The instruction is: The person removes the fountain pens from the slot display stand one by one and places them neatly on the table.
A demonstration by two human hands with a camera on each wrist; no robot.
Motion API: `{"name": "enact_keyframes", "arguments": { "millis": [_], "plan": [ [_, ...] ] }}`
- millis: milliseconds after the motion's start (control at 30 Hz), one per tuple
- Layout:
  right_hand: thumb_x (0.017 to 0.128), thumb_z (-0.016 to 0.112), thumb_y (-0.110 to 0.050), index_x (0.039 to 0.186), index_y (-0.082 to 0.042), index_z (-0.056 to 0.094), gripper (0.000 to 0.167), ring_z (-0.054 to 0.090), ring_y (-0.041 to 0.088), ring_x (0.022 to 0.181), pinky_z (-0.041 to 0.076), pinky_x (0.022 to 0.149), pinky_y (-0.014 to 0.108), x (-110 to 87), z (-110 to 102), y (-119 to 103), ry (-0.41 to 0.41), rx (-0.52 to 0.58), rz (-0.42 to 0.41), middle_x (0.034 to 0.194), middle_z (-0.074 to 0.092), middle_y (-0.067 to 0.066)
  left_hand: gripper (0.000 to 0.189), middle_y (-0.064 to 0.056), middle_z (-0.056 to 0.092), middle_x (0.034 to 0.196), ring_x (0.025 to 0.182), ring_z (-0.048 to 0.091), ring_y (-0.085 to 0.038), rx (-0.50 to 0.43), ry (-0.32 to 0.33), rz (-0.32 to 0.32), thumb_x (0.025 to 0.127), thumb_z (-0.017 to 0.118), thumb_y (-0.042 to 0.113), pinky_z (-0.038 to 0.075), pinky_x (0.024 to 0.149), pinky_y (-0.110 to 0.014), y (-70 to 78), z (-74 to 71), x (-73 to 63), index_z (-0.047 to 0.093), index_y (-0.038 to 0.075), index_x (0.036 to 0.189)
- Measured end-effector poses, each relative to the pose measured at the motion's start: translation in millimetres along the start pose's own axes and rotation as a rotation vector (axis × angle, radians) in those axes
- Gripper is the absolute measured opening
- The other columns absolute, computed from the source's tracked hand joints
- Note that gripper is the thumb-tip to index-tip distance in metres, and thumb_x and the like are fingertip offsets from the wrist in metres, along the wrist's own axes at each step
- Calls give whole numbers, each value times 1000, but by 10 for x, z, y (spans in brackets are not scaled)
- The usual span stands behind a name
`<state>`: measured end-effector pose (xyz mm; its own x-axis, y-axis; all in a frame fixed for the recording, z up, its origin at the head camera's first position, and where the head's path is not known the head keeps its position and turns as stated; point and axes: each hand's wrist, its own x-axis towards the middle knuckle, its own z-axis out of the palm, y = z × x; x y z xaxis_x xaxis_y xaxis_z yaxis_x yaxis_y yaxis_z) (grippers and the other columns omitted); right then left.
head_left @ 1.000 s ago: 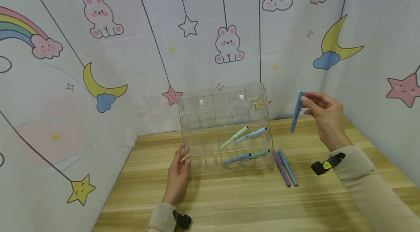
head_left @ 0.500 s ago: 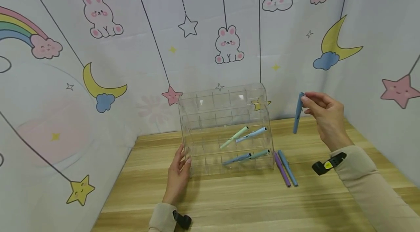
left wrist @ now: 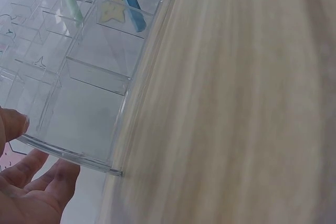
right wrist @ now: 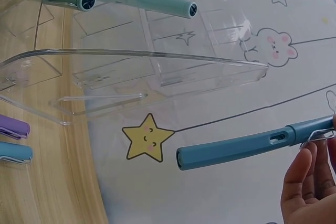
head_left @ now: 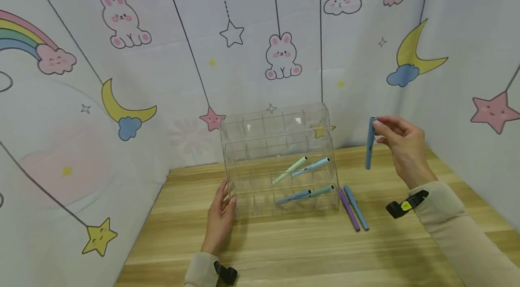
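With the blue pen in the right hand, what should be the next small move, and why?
Probably the right hand should bring its blue pen left, above a free compartment of the clear rack: the pen hangs nearly upright, apart from the rack, four pens sit in its lower two rows, and the left hand grips its side.

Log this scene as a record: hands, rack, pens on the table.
Left hand: holds side of clear rack
Right hand: pinches blue pen near its upper end, in the air
In rack: pale green pen, light blue pen, darker blue pen, grey-green pen
On table: purple pen and second blue pen, right of rack
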<state>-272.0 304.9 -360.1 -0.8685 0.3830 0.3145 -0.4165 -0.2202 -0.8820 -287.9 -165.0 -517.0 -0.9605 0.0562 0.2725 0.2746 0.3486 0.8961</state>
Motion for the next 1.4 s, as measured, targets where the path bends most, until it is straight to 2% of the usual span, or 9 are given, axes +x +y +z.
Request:
{"name": "enact_keyframes", "arguments": {
  "millis": [300,500,767,1000,1400],
  "plan": [
    [96,80,-9,112,-8,79,16,74,7,80,61,67,19,-24,-26,28,-8,14,10,91,83,-6,66,-23,49,165,142,59,-46,10,0,-16,113,58,20,55,114,-59,1,8,-21,29,35,171],
    [96,81,-10,112,-9,80,16,75,7,79,61,67,19,-32,-29,50,9,-13,23,90,83,-8,66,-24,49,165,142,60,-46,0,1,-14,113,57,18,55,114,-59,2,5,-18,30,32,171],
    [94,82,-7,111,-7,79,17,74,7,77,61,65,19,-23,-47,39,-16,44,-4,91,83,-6,66,-24,49,164,141,61,-44,1,-4,-5,113,57,17,56,113,-55,3,-1,-15,30,30,171],
    [95,82,-10,115,-8,79,20,72,8,76,61,65,19,-51,-77,70,-4,6,23,91,83,-7,66,-25,50,163,140,62,-45,7,-1,1,113,57,15,56,113,-55,-4,6,-4,30,29,171],
    [95,83,-12,112,-9,81,17,70,7,78,60,65,18,-50,-74,69,4,-24,14,91,82,-9,67,-25,50,163,139,63,-44,5,0,5,112,58,15,58,111,-55,-3,-4,9,30,30,171]
  ]
}}
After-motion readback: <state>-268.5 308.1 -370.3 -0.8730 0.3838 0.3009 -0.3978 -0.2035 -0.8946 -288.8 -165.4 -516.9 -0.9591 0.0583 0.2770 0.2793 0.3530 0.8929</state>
